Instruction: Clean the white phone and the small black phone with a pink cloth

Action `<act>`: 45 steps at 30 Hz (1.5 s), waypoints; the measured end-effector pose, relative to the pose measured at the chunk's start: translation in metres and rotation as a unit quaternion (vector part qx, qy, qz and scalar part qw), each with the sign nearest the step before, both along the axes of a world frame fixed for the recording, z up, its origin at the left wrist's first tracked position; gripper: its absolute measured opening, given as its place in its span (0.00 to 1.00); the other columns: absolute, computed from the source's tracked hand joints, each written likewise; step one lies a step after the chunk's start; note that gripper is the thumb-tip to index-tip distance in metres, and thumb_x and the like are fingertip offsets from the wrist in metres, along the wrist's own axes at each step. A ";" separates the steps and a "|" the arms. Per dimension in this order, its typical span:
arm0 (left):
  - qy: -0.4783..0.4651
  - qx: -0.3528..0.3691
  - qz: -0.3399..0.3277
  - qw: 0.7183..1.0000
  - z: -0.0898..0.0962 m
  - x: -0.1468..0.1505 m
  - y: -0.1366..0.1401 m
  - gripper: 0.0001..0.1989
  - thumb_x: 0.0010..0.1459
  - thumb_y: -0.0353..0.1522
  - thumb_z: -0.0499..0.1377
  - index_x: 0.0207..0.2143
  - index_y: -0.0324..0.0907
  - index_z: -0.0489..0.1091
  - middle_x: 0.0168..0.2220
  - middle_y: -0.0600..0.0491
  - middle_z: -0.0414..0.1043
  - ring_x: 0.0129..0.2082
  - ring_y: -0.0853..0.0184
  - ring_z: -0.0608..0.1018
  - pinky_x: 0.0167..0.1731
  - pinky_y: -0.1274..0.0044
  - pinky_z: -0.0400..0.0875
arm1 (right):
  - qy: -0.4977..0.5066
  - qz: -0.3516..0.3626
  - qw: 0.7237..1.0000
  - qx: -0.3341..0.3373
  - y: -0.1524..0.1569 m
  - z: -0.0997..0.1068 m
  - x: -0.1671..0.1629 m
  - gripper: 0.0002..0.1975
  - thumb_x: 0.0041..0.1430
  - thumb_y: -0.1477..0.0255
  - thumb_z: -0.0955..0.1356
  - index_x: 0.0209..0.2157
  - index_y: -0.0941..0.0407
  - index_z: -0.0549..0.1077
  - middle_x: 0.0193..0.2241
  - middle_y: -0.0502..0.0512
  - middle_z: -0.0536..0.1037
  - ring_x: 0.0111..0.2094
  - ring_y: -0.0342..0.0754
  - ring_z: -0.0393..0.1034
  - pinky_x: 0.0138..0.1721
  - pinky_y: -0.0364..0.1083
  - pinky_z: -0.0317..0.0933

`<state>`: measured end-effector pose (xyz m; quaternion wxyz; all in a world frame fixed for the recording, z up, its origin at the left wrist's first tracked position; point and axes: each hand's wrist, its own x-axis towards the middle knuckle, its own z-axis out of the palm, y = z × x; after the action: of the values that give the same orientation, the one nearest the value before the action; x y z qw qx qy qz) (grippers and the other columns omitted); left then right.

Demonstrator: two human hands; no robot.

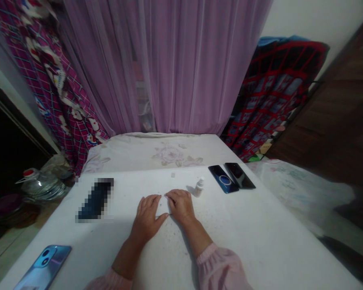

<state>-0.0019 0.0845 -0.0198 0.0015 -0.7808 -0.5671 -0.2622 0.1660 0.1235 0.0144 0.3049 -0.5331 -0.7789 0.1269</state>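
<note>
My left hand rests on the white tabletop, its fingers stretched forward and the thumb spread toward the right. Close beside it, my right hand has its fingers curled and the fingertips drawn together. A tiny whitish bit shows at those fingertips, too small to name. Between the two hands lies a small grey speck. Just right of my right hand stands a small white bottle with a pointed top. A small greyish square piece lies beyond the hands, and fine crumbs are scattered around the right wrist.
Two dark phones, a blue-backed one and a black one, lie at the right. On the left are a pixelated dark object and a blue phone. A plastic jug stands beyond the left edge; purple curtains hang behind.
</note>
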 end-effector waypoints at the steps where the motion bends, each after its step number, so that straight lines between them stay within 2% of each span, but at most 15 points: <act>1: -0.001 -0.003 0.002 1.000 0.001 0.000 0.000 0.27 0.59 0.40 0.57 0.59 0.42 0.62 0.54 0.43 0.70 0.57 0.54 0.70 0.61 0.55 0.56 | -0.003 -0.013 1.000 0.000 0.000 0.000 0.000 0.12 0.57 0.78 0.66 0.39 0.50 0.79 0.39 0.51 0.81 0.43 0.49 0.70 0.47 0.49 0.51; 6: 0.005 -0.010 -0.017 1.000 0.002 -0.003 0.000 0.26 0.60 0.41 0.57 0.59 0.42 0.63 0.54 0.43 0.70 0.56 0.54 0.71 0.61 0.55 0.58 | 0.003 -0.099 0.995 0.028 0.001 -0.006 0.008 0.10 0.55 0.78 0.66 0.33 0.52 0.80 0.34 0.51 0.80 0.40 0.50 0.69 0.46 0.50 0.51; 9: -0.002 0.000 -0.002 1.000 0.003 -0.002 0.000 0.26 0.59 0.41 0.58 0.58 0.43 0.64 0.53 0.44 0.71 0.55 0.53 0.72 0.60 0.55 0.58 | 0.010 -0.121 0.992 0.042 0.002 -0.010 0.014 0.10 0.55 0.79 0.66 0.32 0.53 0.79 0.33 0.52 0.80 0.38 0.50 0.67 0.46 0.50 0.52; 13: -0.003 -0.014 -0.014 1.000 0.004 -0.003 0.000 0.27 0.59 0.41 0.58 0.59 0.42 0.63 0.54 0.43 0.71 0.55 0.53 0.72 0.60 0.55 0.58 | 0.009 -0.100 0.994 0.038 0.003 -0.011 0.014 0.11 0.54 0.81 0.65 0.33 0.56 0.79 0.33 0.55 0.79 0.39 0.51 0.67 0.44 0.48 0.56; 20: 0.016 -0.025 -0.030 0.999 -0.003 -0.009 0.003 0.28 0.61 0.41 0.56 0.62 0.43 0.60 0.56 0.43 0.69 0.58 0.54 0.70 0.62 0.55 0.55 | 0.010 0.011 1.000 0.019 0.001 -0.002 -0.004 0.13 0.58 0.79 0.65 0.39 0.52 0.79 0.38 0.53 0.80 0.42 0.49 0.71 0.47 0.48 0.57; 26: 0.018 -0.006 -0.030 0.999 -0.003 -0.009 0.002 0.28 0.60 0.40 0.57 0.61 0.43 0.61 0.56 0.44 0.70 0.57 0.53 0.71 0.61 0.56 0.58 | 0.000 -0.046 0.999 -0.001 -0.001 0.004 -0.011 0.10 0.56 0.77 0.67 0.35 0.51 0.80 0.35 0.52 0.82 0.41 0.51 0.71 0.45 0.49 0.55; 32: 0.011 -0.019 -0.024 0.999 0.000 -0.006 0.002 0.28 0.60 0.42 0.58 0.60 0.44 0.62 0.55 0.43 0.70 0.56 0.53 0.71 0.61 0.55 0.56 | 0.012 -0.101 0.995 0.003 -0.003 0.000 -0.001 0.10 0.57 0.77 0.66 0.34 0.51 0.80 0.35 0.52 0.81 0.40 0.50 0.70 0.43 0.49 0.53; 41: -0.007 -0.002 -0.003 1.000 0.006 0.001 0.000 0.25 0.57 0.39 0.58 0.57 0.43 0.65 0.52 0.44 0.71 0.54 0.53 0.72 0.61 0.55 0.57 | 0.033 -0.130 0.990 0.047 -0.001 -0.014 0.020 0.11 0.58 0.78 0.64 0.35 0.55 0.79 0.34 0.55 0.80 0.38 0.51 0.68 0.44 0.49 0.56; 45: -0.009 -0.007 -0.005 1.000 0.008 0.001 0.000 0.26 0.57 0.39 0.59 0.57 0.44 0.65 0.52 0.45 0.72 0.54 0.53 0.72 0.61 0.55 0.58 | 0.027 -0.112 0.992 0.041 -0.002 -0.013 0.017 0.11 0.58 0.80 0.64 0.36 0.55 0.79 0.35 0.56 0.80 0.39 0.51 0.69 0.45 0.48 0.57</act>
<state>-0.0005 0.0841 -0.0118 -0.0103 -0.7812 -0.5651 -0.2651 0.1826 0.1213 0.0012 0.3602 -0.6001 -0.7104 0.0742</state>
